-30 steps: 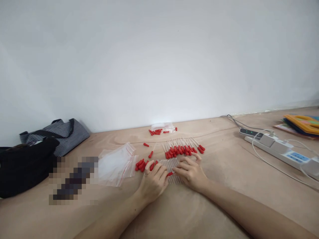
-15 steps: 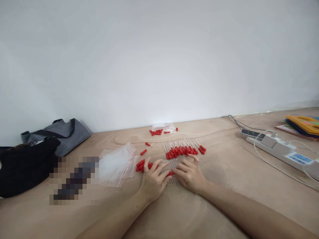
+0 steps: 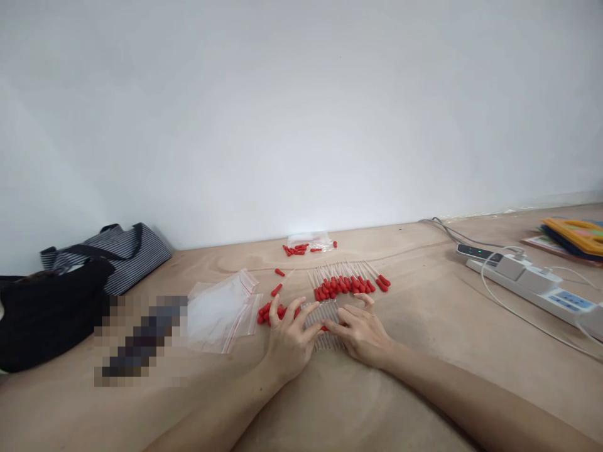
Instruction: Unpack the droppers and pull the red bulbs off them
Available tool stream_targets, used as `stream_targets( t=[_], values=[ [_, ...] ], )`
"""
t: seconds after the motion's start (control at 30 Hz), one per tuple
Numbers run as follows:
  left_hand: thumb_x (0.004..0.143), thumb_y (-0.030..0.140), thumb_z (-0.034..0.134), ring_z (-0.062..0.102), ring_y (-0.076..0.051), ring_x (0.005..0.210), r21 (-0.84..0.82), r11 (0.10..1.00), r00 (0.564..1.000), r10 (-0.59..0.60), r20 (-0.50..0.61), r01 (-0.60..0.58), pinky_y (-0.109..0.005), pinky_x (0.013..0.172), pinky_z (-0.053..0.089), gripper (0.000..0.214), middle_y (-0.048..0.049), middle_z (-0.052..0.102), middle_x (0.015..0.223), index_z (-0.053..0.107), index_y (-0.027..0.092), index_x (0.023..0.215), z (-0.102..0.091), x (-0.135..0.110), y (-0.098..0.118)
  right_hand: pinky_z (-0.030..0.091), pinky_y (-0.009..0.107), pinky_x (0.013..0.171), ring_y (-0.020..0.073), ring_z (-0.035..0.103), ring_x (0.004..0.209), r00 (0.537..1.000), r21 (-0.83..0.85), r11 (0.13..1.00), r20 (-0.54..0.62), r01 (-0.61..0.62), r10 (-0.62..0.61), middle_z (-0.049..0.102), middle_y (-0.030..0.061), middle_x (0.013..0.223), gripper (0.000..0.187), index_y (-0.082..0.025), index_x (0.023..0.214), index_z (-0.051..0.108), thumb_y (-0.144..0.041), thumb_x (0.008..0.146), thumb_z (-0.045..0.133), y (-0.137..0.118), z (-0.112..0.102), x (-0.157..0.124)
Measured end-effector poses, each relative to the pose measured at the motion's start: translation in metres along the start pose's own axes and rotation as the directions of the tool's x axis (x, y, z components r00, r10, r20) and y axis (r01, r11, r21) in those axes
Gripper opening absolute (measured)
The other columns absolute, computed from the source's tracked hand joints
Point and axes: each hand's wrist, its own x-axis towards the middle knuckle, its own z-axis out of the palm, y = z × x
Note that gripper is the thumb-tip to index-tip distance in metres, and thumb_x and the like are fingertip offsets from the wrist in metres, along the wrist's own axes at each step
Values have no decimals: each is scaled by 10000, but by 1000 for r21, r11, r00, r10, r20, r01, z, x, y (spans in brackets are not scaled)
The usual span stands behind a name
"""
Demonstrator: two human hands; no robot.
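My left hand is closed, with thumb and forefinger at a small red rubber bulb mostly hidden by the fingers. From the other side my right hand pinches at the same bulb with its fingertips. Whether a glass tube is joined to it I cannot tell. Beneath both hands lies a row of clear glass tubes. Loose red bulbs are heaped beside my left fingers. Beyond the hands, several droppers with red bulbs lie side by side, their thin tips pointing to the wall.
Clear zip bags lie left of the hands. A single dropper and more red bulbs by a plastic bag are farther back. A power strip with cables is at right, a striped bag at left.
My right fingers have curled in and shifted slightly at the bulb, so less of the red shows between the hands. My left hand stays nearly in place.
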Motion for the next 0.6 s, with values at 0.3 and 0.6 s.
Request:
stream_targets(
  t=[0.3, 0.6],
  values=[
    [795, 270, 530, 524, -248, 990, -17, 1000, 1000, 6, -7, -6, -597, 969, 117, 146, 3, 642, 1046, 659, 277, 727, 2, -2, -2, 178, 387, 884, 104, 387, 591, 997, -8, 1000, 79, 19, -18, 456, -31, 622, 341, -311, 994, 598, -119, 792, 401, 2, -2, -2],
    [805, 300, 503, 560, -188, 833, -13, 969, 967, -247, 60, 248, -474, 939, 210, 160, -13, 657, 824, 662, 294, 809, -12, 2, -16, 207, 379, 861, 138, 522, 670, 958, 51, 964, 137, -262, 253, 610, 31, 745, 314, -167, 1096, 506, -138, 819, 361, 23, -5, -8]
  ],
)
